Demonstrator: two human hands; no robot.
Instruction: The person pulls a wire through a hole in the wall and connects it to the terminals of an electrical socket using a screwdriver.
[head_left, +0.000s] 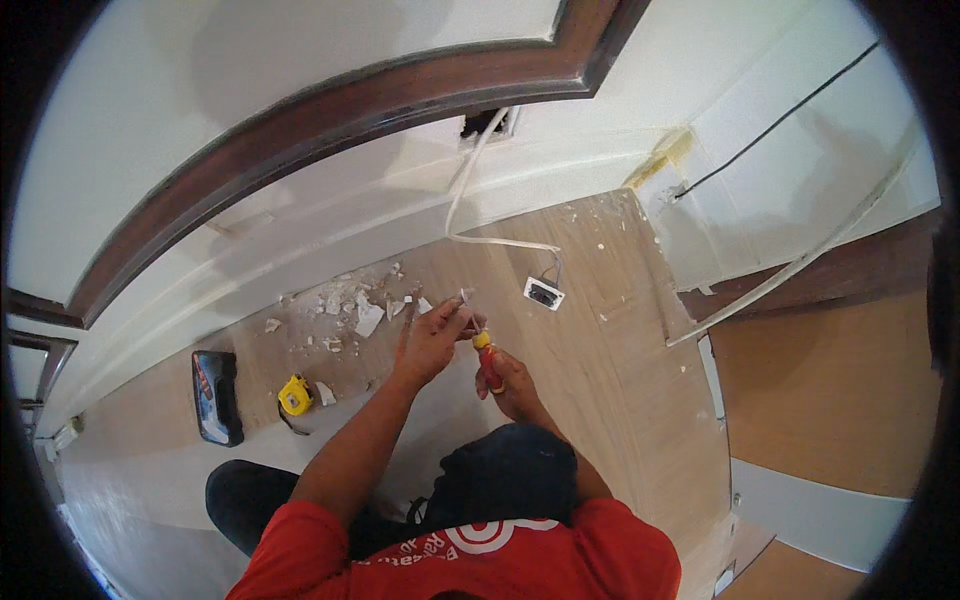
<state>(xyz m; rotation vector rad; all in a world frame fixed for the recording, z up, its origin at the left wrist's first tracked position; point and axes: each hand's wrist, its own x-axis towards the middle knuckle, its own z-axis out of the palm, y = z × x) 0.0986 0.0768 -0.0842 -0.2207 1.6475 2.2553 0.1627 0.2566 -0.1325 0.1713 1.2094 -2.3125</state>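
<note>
My right hand (515, 388) is wrapped round the red and yellow handle of a screwdriver (488, 362), pointed away from me. Just left of it, my left hand (432, 342) is closed, its fingertips pinching something small and pale by the screwdriver's tip; what it is I cannot make out. On the floor to the right of my hands lies a dark socket with a white frame (544, 293). A white cable (490, 240) runs from it up to a square opening in the wall (484, 123).
Broken plaster pieces (368, 315) and dust litter the floor by the wall. A yellow tape measure (295, 396) and a black case (216, 397) lie at left. Dark wooden moulding (330, 115) curves along the wall. A loose pale cable (800, 262) hangs at right near a wooden panel (830, 400).
</note>
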